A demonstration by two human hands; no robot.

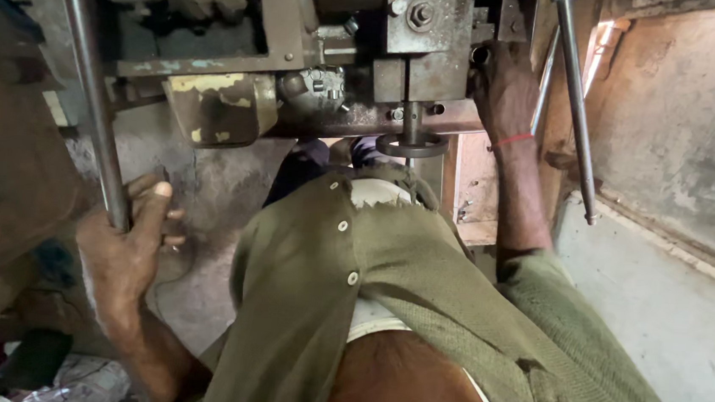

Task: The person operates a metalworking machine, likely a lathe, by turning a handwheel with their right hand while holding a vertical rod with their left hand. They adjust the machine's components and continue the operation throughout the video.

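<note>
Head view: we stood over a worn grey-green metal machine (319, 45), one hand on each side of it.

Our left hand (120, 246) was closed around the lower end of a long bare steel lever rod (87, 69), whose axis ran steeply up and slightly leftward from the fist. Our right hand (503, 85), a red thread at the wrist, reached up against the dark square tool block (425, 40); we could not tell whether its fingers gripped anything. A second steel rod (574, 99) hung just right of it, untouched.
</note>
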